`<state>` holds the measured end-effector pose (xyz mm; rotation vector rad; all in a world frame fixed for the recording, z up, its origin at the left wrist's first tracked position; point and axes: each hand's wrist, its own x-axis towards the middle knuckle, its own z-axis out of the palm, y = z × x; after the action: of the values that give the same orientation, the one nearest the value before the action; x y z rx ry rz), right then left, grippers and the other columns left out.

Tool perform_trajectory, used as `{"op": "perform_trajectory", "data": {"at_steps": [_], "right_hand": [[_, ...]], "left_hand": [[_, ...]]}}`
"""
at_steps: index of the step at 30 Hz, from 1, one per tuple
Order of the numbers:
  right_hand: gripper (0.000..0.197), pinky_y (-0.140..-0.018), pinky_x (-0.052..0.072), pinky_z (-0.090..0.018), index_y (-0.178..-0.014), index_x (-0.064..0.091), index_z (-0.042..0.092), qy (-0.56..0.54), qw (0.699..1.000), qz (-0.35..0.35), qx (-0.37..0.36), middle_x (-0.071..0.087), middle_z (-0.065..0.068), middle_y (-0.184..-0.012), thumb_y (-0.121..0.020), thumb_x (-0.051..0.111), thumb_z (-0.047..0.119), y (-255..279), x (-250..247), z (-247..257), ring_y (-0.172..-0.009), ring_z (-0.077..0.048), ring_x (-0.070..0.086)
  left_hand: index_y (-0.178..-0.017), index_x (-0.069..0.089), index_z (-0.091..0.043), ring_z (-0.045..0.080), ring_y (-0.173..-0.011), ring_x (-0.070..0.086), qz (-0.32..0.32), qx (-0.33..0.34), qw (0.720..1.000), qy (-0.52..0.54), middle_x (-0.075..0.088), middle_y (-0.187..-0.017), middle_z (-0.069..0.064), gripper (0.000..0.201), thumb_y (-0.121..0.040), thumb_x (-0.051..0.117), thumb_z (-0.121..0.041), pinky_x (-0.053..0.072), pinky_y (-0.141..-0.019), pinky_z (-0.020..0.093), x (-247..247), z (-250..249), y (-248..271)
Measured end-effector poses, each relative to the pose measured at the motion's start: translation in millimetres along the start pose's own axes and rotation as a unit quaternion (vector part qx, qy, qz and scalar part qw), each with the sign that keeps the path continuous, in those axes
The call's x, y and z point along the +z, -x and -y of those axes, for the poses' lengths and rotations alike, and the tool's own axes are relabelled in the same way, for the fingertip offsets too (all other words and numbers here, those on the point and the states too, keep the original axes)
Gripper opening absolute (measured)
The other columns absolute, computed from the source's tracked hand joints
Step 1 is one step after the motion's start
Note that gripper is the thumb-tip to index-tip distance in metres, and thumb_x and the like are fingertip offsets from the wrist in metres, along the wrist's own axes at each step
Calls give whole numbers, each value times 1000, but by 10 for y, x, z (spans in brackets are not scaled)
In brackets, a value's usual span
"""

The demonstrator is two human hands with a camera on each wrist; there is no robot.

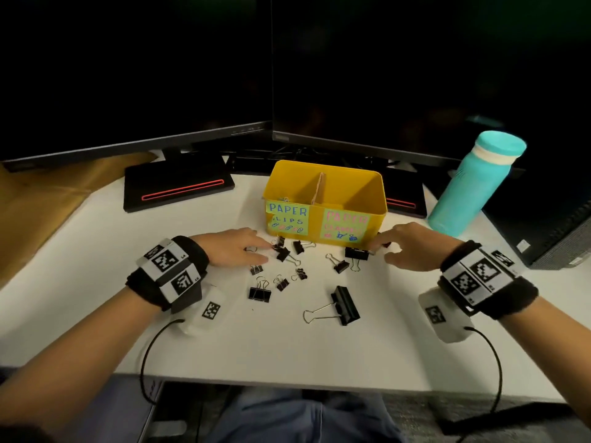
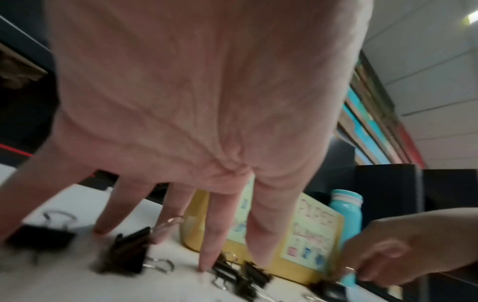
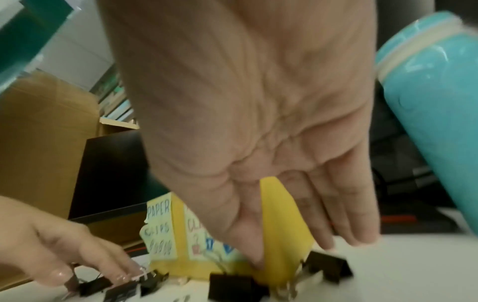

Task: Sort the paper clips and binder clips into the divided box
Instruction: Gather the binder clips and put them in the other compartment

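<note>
A yellow divided box (image 1: pixel 351 187) stands at the back of the white table, labelled "PAPER CLIPS" on the left and "PAPER CLAMPS" on the right. A few paper clips (image 1: pixel 284 199) lie in its left compartment. Several black binder clips are scattered in front, among them a large one (image 1: pixel 345 305) and a medium one (image 1: pixel 356 252). My left hand (image 1: pixel 267 252) hovers palm down, its straight, spread fingers (image 2: pixel 214 235) touching the table among small clips (image 2: pixel 124 253). My right hand (image 1: pixel 380 252) reaches down beside the box's right front corner, fingers (image 3: pixel 318 224) straight, above a binder clip (image 3: pixel 328 265).
A teal bottle (image 1: pixel 473 187) stands right of the box. Two dark monitors on black stands (image 1: pixel 179 187) fill the back. Brown cardboard (image 1: pixel 48 199) lies at the left, and a computer tower (image 1: pixel 559 238) stands at the right. The table's front edge is near my lap.
</note>
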<state>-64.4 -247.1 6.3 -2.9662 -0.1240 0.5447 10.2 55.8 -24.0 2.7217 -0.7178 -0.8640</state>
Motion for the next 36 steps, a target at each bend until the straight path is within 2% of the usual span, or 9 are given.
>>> {"op": "perform_trajectory", "data": {"at_steps": [5, 9, 14, 17, 20, 23, 26, 31, 36], "right_hand": [[38, -106, 40, -31, -124, 60, 27, 15, 998, 42, -49, 56, 4, -134, -92, 46, 12, 15, 70, 104, -120, -17, 51], [32, -91, 45, -24, -114, 67, 28, -40, 995, 53, -76, 60, 9, -118, -91, 51, 12, 183, -29, 124, -101, -9, 56], [51, -95, 43, -31, -138, 45, 23, 22, 999, 33, -24, 50, -8, -130, -89, 55, 13, 123, 21, 82, -116, -24, 53], [53, -103, 41, -32, -141, 41, 19, 2, 997, 64, -45, 44, -7, -139, -90, 51, 8, 87, 165, 180, -123, -21, 49], [47, -100, 45, -34, -134, 49, 21, -16, 998, 29, -52, 50, -6, -134, -89, 50, 7, 116, 114, 139, -117, -21, 53], [51, -99, 45, -35, -138, 43, 22, 32, 999, 28, -19, 49, -9, -133, -90, 51, 11, 139, 46, 43, -117, -23, 52], [57, -96, 50, -35, -144, 33, 24, 22, 995, 93, -7, 43, -6, -136, -91, 50, 16, 168, 110, 96, -117, -22, 56], [67, -76, 60, -32, -150, 17, 22, -69, 991, 113, -7, 30, -4, -146, -92, 49, 34, 222, 183, 297, -95, -22, 67], [121, -50, 57, -22, -148, 3, 37, -118, 985, 127, -11, 15, 0, -146, -56, 76, 65, 217, 285, 579, -108, -19, 55]], "left_hand": [[-144, 34, -33, 16, -144, 23, 25, 50, 998, 31, 25, -157, -1, 48, -97, 43, -38, 18, -120, 34, 101, -78, 195], [-146, 26, -31, 20, -136, 38, -20, 10, 997, 72, 31, -154, -3, 57, -95, 48, -37, 31, -114, 35, 32, 60, 321], [-142, 29, -36, 24, -106, 58, 15, -51, 998, 42, 31, -120, -1, 64, -86, 61, -30, 59, -75, 29, 82, 94, 336], [-141, 35, -33, 27, -103, 65, 18, -19, 996, 81, 34, -119, 2, 57, -89, 58, -26, 60, -73, 29, 146, -45, 292], [-139, 41, -20, 28, -114, 55, -51, -12, 991, 126, 40, -125, 3, 45, -95, 48, -14, 57, -76, 30, 43, -12, 326], [-140, 40, -13, 26, -136, 36, -141, -56, 984, 96, 38, -145, 8, 44, -97, 40, -6, 36, -107, 35, -147, 315, 415], [-149, 21, -14, 20, -148, 15, -74, -99, 990, 61, 17, -159, 5, 57, -96, 38, -2, 10, -119, 30, -179, 561, 465], [-151, 4, -22, 10, -148, 0, 52, -38, 993, 98, -1, -161, -4, 69, -96, 46, -17, 1, -119, 26, 78, 452, 514], [-146, -17, -36, 22, -146, -17, 66, 33, 995, 70, -13, -159, -3, 115, -74, 71, -50, -1, -122, 42, 394, -153, 514]]}}
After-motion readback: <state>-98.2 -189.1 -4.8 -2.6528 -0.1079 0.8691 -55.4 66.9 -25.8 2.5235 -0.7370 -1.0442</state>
